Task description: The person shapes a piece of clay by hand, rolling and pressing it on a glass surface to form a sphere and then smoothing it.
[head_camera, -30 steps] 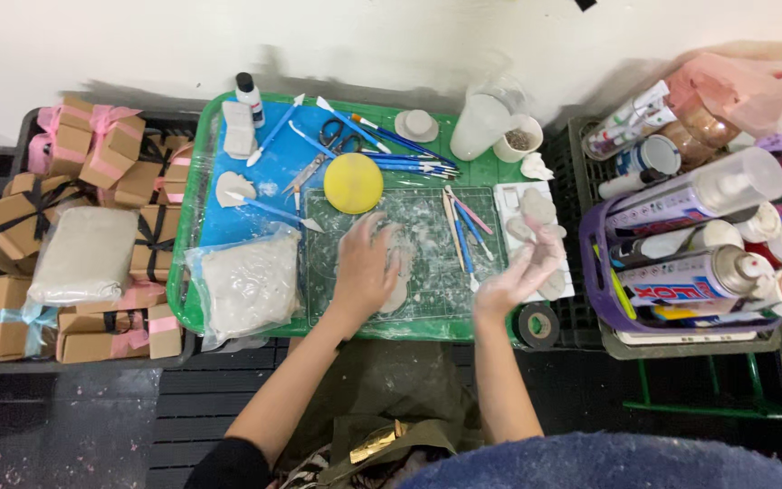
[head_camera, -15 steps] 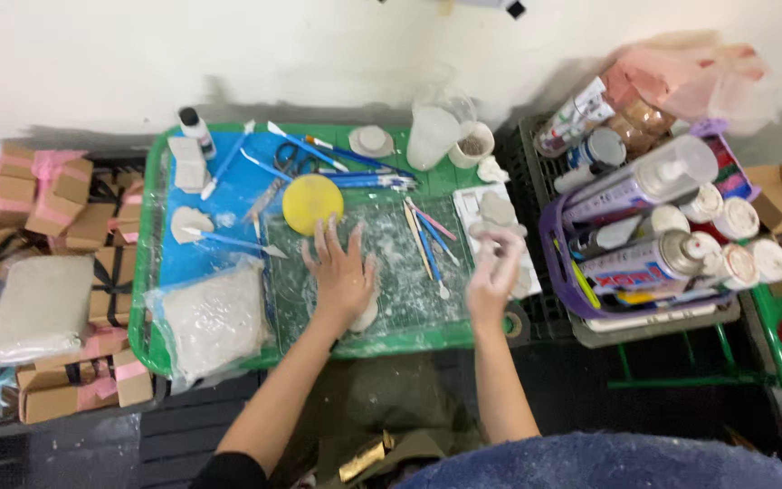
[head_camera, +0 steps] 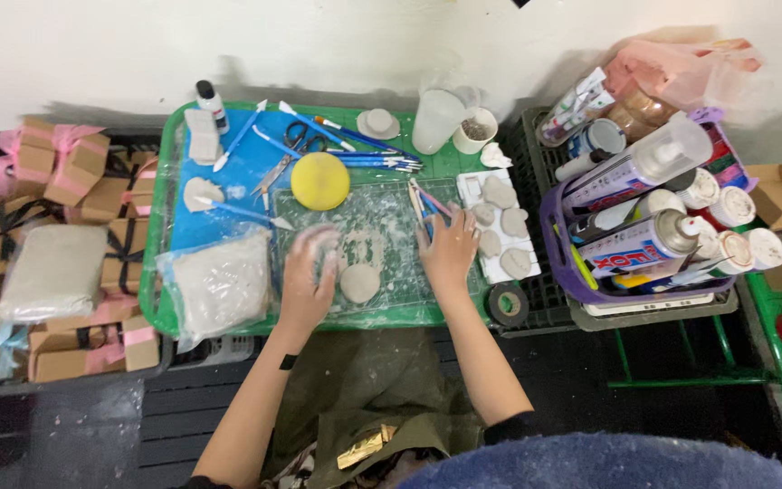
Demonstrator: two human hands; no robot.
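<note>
Both forearms stretched forward, left hand (head_camera: 308, 276) flat and palm-down, right hand (head_camera: 450, 249) loosely curled.

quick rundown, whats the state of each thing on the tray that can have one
left hand: flat on the mat, dusted white
right hand: at the thin modelling sticks
round grey clay disc: flattened, beside the left hand
black-handled scissors: lying flat
clear plastic bag of white clay: bulging

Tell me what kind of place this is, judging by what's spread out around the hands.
Probably a home craft corner for clay modelling. A round flattened disc of grey clay lies by the left hand on the green plastic tray, blue-handled sculpting tools lie above, and small kraft gift boxes with ribbons are stacked alongside.
</note>
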